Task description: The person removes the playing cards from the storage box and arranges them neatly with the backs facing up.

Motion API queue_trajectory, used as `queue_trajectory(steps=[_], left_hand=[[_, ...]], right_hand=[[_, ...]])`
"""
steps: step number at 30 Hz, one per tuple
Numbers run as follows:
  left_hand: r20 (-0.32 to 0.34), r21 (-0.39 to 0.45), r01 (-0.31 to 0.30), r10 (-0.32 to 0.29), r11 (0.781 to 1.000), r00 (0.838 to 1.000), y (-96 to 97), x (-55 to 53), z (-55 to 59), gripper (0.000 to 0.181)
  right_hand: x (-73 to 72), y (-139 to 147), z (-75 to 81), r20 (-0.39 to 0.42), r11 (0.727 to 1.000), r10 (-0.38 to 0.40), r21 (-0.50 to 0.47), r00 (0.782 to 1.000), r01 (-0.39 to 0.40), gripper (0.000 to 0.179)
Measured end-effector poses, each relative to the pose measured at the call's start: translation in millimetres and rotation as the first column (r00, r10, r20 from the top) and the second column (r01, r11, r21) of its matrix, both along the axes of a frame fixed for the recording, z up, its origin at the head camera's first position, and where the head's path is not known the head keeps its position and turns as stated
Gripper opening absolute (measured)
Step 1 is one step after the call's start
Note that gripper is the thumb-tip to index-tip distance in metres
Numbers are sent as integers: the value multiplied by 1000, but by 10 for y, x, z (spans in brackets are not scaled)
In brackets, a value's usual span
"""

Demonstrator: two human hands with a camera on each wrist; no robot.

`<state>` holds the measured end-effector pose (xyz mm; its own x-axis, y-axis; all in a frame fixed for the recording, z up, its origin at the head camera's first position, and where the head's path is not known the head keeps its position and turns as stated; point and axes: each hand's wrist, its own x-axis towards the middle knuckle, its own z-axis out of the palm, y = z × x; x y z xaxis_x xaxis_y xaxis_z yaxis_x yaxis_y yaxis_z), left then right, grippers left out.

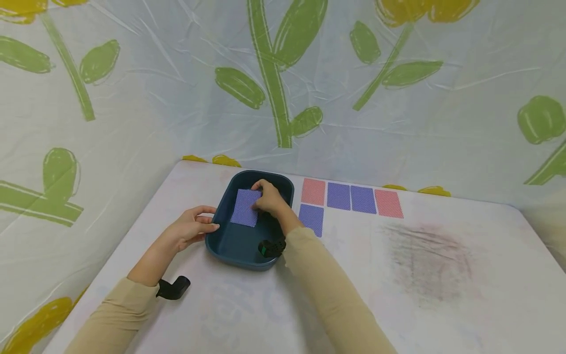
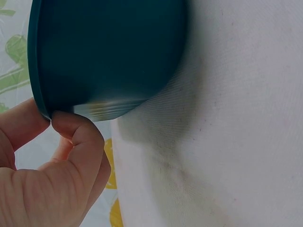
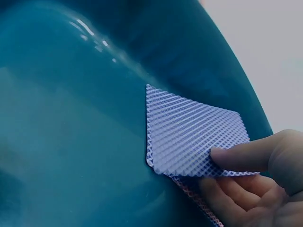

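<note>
- A blue-patterned card [image 1: 244, 209] is inside the dark teal bin [image 1: 236, 243], tilted up at the right hand's grip.
- The right hand [image 1: 270, 200] pinches this card, thumb on top and fingers beneath; in the right wrist view a reddish edge [image 3: 189, 193] shows under it, probably at least 1 more card.
- The left hand [image 1: 194, 227] pinches the bin's rim on its left side, well apart from the right hand.
- Beside the bin, on the surface [image 1: 345, 275], 5 cards lie flat: a back row of 4, with 2 red cards [image 1: 314, 191] at its ends and 2 blue cards [image 1: 338, 196] between, plus 1 blue card [image 1: 311, 220] in front of the leftmost.
- The card work looks part-way along: 5 cards are laid out, while those at the right hand are left to deal with; their full count is hidden.
- No brand, label or writing can be read; the cards show only patterned backs, and faint marks on the surface are illegible.
</note>
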<state>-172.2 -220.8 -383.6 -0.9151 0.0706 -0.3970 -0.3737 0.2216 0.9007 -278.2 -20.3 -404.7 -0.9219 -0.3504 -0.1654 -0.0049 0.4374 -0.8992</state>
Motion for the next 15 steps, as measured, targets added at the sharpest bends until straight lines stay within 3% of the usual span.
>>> queue_trajectory(steps=[6,15], left_hand=[[0,0,1,-1,1000,1000,12,-2,6,54],[-1,6,4,-4,1000,1000,17,12,32,53]], right_hand=[[-7,36,49,143,994,-15,-102,990,29,46],[11,101,209,268,973,-13,-217,963,73,48]])
